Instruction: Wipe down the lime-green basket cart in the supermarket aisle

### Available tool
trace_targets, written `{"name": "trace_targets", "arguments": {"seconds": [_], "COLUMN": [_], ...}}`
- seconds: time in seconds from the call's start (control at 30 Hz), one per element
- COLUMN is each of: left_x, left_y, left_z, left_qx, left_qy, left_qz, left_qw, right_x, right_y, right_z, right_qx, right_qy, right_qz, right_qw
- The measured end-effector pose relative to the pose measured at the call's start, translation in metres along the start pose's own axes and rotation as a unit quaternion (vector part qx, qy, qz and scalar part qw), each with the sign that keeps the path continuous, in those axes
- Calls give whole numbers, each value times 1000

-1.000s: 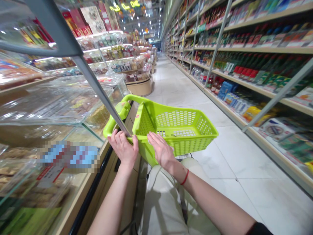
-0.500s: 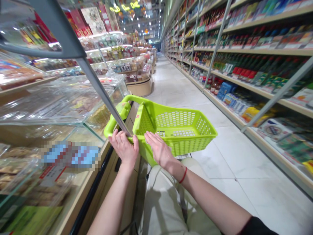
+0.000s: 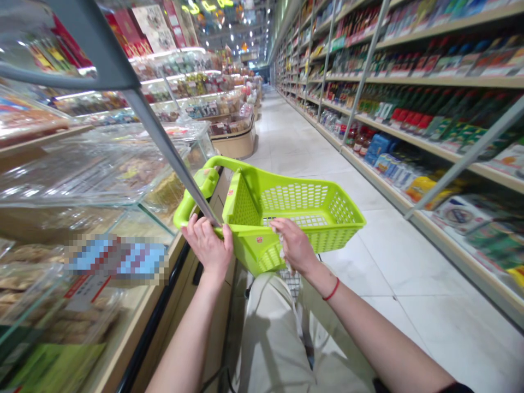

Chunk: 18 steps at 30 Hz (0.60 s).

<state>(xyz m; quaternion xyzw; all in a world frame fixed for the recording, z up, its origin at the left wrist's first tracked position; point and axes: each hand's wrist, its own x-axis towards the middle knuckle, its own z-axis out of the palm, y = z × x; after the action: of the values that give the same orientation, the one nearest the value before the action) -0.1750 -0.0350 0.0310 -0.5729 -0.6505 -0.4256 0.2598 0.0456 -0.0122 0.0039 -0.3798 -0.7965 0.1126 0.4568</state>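
A lime-green plastic shopping cart [image 3: 303, 234] stands before me, its perforated basket tilted in view. My left hand [image 3: 208, 245] is closed over the near end of the cart's handle, beside the foot of a grey metal pole [image 3: 164, 144]. Over the near basket rim, my right hand [image 3: 295, 244] has its fingers curled together around a crumpled white tissue [image 3: 283, 252], partly hidden by the palm. A small red sticker [image 3: 259, 240] shows on the cart's near side, left of that hand.
Along the left runs a glass-edged display counter [image 3: 139, 213] of packaged food, close to the cart. Tall shelves [image 3: 429, 82] with bottles and boxes line the right. A pale tiled aisle [image 3: 282, 136] leads ahead between them. A grey loop handle [image 3: 102, 60] tops the pole.
My right hand has moved right along the near rim, and its fingers have gone from stretched out to curled, with the white tissue now visible. My left hand has stayed put.
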Motion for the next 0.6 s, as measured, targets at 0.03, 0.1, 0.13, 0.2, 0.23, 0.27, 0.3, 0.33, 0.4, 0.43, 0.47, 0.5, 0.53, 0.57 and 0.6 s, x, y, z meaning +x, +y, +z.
{"name": "trace_targets", "arguments": {"seconds": [0.03,0.1,0.13,0.2,0.23,0.27,0.3,0.33,0.4,0.43,0.47,0.5,0.53,0.57,0.6], "left_x": [0,0,0,0,0,0,0,0,0,0,0,0,0,0,0], "left_y": [0,0,1,1,2,2,2,2,1,2,2,2,3,3,4], "left_z": [0,0,0,0,0,0,0,0,0,0,0,0,0,0,0], "left_qx": [1,4,7,8,6,2,0,-1,1,2,2,1,0,-2,-4], "left_qy": [1,5,7,8,7,5,4,3,7,9,10,10,10,10,10], "left_qz": [0,3,5,7,6,4,2,1,3,4,5,4,1,-2,-5], "left_qw": [1000,1000,1000,1000,1000,1000,1000,1000,1000,1000,1000,1000,1000,1000,1000], "right_x": [6,17,23,31,35,38,41,43,46,47,46,45,42,38,34], "right_y": [-1,-4,-6,-9,-10,-11,-11,-11,-9,-8,-8,-9,-10,-14,-17], "right_z": [-4,-9,-10,-7,-4,-1,1,3,4,4,4,4,5,7,10], "right_qx": [2,-9,-23,-60,-80,-98,-113,-122,-125,-121,-116,-112,-110,-112,-116], "right_qy": [5,-9,-26,-64,-77,-84,-86,-86,-90,-95,-97,-93,-82,-66,-50], "right_qz": [6,19,25,42,48,52,51,46,26,16,12,15,23,35,47], "right_qw": [1000,1000,999,995,993,990,989,988,988,988,988,989,990,991,991]}}
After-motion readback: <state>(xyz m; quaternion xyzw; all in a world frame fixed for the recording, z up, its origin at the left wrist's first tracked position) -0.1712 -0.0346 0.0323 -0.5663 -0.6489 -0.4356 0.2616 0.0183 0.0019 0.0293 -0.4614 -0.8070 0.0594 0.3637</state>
